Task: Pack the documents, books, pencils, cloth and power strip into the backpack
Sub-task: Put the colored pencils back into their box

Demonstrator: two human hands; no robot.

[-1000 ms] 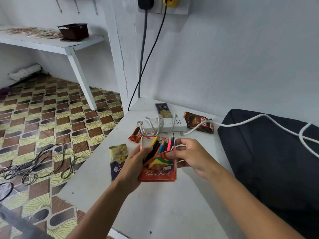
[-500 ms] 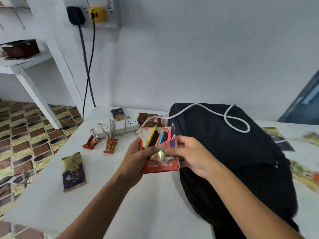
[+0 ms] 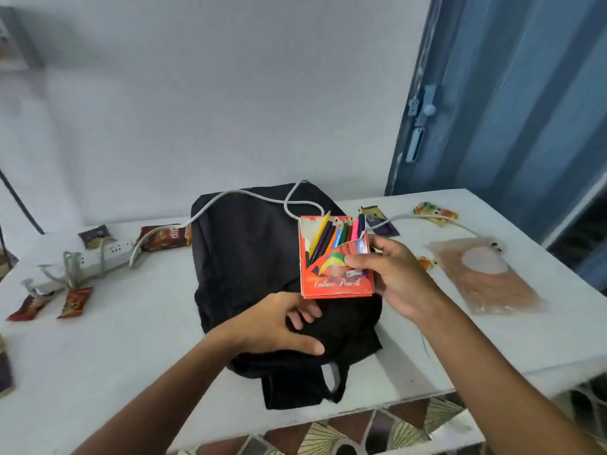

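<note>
While the black backpack (image 3: 262,274) lies flat in the middle of the white surface (image 3: 138,323), a red box of colour pencils (image 3: 335,257) is held above its right half by the right hand (image 3: 394,277). The grip of that hand is closed on the box: the thumb is pressed on the printed front and the fingers are curled round its right edge. The box is kept upright, with its flap open and the sharpened pencil tips fanned out at the top.

The left hand (image 3: 279,326) is laid on the lower part of the backpack, with its fingertips tucked into a fold of the black fabric and the thumb stretched along it; whether the fabric is actually pinched cannot be told.

The white power strip (image 3: 88,261) is seen at the left of the surface, with cord wound round it, and its white cable (image 3: 249,193) is draped over the top of the backpack and on toward the right. A clear packet of brownish material (image 3: 486,277) is placed to the right of the backpack, well apart from it. Small snack wrappers (image 3: 74,302) are scattered near the power strip and along the far edge. A blue door (image 3: 512,93) is visible behind the surface on the right.
</note>
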